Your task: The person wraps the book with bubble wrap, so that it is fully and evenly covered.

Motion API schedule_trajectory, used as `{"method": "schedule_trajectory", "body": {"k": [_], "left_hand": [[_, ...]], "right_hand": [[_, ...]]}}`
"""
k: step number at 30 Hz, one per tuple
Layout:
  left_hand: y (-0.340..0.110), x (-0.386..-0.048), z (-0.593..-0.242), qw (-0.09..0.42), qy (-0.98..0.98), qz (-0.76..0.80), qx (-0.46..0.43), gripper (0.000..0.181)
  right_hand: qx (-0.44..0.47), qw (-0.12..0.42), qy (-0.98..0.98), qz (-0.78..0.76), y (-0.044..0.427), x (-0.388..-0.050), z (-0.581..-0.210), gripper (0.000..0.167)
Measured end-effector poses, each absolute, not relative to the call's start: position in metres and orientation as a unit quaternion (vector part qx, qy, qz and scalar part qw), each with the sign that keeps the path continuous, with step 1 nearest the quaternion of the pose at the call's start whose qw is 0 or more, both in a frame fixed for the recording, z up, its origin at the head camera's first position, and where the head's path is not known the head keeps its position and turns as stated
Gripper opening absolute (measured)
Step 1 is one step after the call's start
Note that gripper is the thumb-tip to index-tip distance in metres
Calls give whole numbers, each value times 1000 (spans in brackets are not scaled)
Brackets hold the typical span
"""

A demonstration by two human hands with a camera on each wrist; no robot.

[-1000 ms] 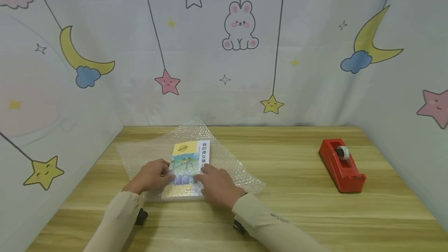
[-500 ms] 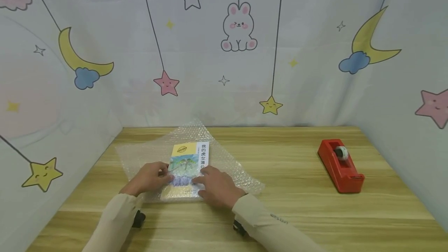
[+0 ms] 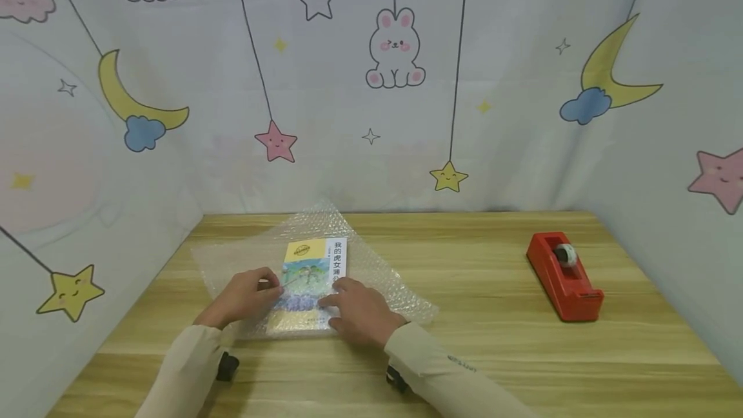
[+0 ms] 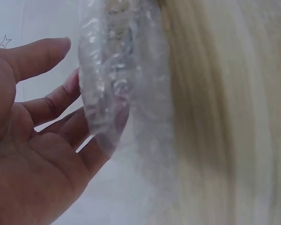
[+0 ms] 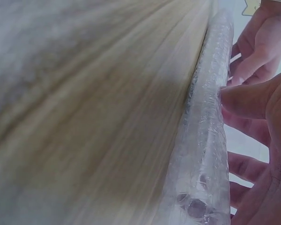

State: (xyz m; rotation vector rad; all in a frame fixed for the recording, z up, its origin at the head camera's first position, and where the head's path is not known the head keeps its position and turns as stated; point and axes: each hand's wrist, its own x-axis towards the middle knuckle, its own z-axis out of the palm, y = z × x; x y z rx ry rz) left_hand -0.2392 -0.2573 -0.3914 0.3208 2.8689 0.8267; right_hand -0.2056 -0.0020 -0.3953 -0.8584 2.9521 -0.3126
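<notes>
Book: here it is, lying on the wooden table (image 3: 487, 353), this paperback-looking book (image 3: 307, 279), yellow at head and foot, a painted green-and-blue scene between, dark characters running down a white strip on its right.
Bubble wrap: clear bubble wrap (image 3: 374, 269) fanning out left, right and beyond the book; shiny over the lower cover, and the right wrist view catches it along the bundle's edge.
Left hand: at the book's left edge, the left hand (image 3: 246, 292), fingers (image 4: 54, 105) relaxed and spread, tips touching the film, nothing clenched.
Right hand: over the book's lower right, the right hand (image 3: 362, 308), fingers loosely spread across the cover, thumb (image 5: 246, 101) against the wrap, a light press and no clench.
Sleeves: cream cuffs, nearer the person than the book, a dark device (image 3: 227, 366) under the left one.
Tape dispenser: well right of the book, a red tape dispenser (image 3: 565, 282) carrying a roll.
Backdrop: behind the book, white cloth (image 3: 516, 153) with rabbits, stars and moons.
</notes>
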Motion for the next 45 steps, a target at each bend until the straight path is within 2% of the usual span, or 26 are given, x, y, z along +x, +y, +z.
{"method": "schedule_trajectory", "body": {"k": [13,26,36,45], "left_hand": [[-269,-243,-380,28,950,291,105,22],[-264,-270,-373,79,917,378,100,36],[-251,-300,-372,86,901,416,93,38],[-253,-333,-374,84,886,453,49,38]], "right_hand": [[-283,28,950,-128,1,-207,-396,35],[-271,33,952,-134,1,-210,-398,36],[-275,35,951,-136,0,-211,-399,37],[-266,36,954,-137,0,-213,-401,37]]}}
